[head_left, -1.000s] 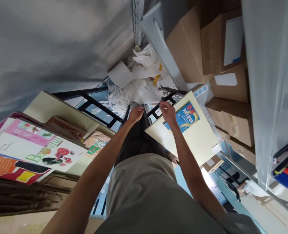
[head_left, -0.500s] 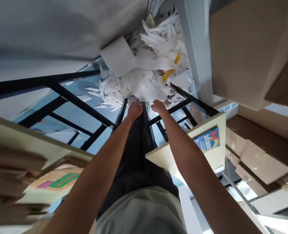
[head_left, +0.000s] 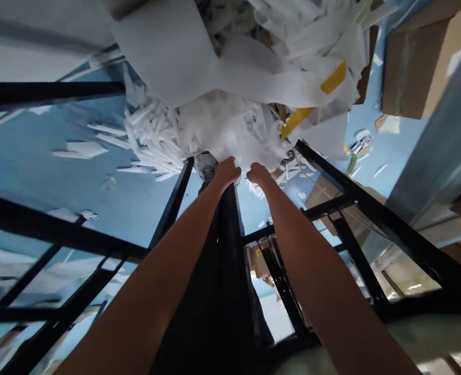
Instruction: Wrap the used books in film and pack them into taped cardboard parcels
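Note:
Both arms reach down and forward to a big heap of white scraps [head_left: 148, 130]. A crumpled, translucent white plastic bag [head_left: 230, 130] lies at the front of the heap. My left hand [head_left: 226, 172] is closed at the bag's near edge, thumb side inward. Close beside it, my right hand [head_left: 258, 173] is also closed at that edge, with a small gap between the two. The fingertips are hidden, but both hands seem to pinch the bag. A white sheet [head_left: 168, 52] and a yellow strip [head_left: 296, 122] lie on the heap.
Black metal frames stand on the left [head_left: 59, 229] and right [head_left: 332, 177]. A cardboard box [head_left: 421, 67] sits at the upper right beside a grey post [head_left: 437, 125]. Loose scraps are scattered over the blue floor [head_left: 109, 203]. A shoe [head_left: 206, 165] shows by my left hand.
My view has dropped and come closer, so the heap and frames look larger. The tabletops at both sides have mostly left view. Both hands stay closed at the bag's edge.

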The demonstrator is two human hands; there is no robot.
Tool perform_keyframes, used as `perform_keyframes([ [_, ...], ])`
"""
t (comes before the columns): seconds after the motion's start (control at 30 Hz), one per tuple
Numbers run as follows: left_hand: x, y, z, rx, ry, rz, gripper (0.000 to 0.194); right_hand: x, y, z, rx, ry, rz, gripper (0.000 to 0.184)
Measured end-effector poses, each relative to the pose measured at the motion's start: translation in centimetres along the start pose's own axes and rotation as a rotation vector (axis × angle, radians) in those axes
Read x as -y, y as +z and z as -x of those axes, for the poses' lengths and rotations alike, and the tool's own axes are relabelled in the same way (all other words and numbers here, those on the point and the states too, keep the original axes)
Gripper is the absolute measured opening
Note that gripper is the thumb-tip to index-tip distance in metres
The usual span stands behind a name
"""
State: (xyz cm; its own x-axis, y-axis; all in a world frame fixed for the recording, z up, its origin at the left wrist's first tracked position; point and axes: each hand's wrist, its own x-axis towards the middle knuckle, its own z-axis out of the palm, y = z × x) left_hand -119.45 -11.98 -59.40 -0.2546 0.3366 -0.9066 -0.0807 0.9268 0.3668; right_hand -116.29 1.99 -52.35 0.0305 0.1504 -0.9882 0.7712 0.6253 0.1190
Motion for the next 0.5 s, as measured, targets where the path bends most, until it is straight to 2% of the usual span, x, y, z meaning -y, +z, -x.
perform_keyframes([
  [0.17,-0.2,3.2,-4.4,0.063,-0.051,0.027,0.063,-1.4,0.4,-4.7,-0.011,0.002,-0.016,0.046],
  [0.3,0.2,5.8,-6.7,0.163,-0.156,0.164,0.07,-2.7,1.0,-7.3,-0.042,-0.002,-0.06,0.046],
  [0.4,0.8,7.0,-6.9,0.107,-0.167,0.204,0.066,-3.4,1.5,-7.9,-0.052,0.027,-0.084,0.045],
  [0.5,1.4,6.7,-5.4,0.027,-0.083,0.217,0.041,-3.8,1.8,-7.0,-0.067,0.093,-0.095,0.046],
])
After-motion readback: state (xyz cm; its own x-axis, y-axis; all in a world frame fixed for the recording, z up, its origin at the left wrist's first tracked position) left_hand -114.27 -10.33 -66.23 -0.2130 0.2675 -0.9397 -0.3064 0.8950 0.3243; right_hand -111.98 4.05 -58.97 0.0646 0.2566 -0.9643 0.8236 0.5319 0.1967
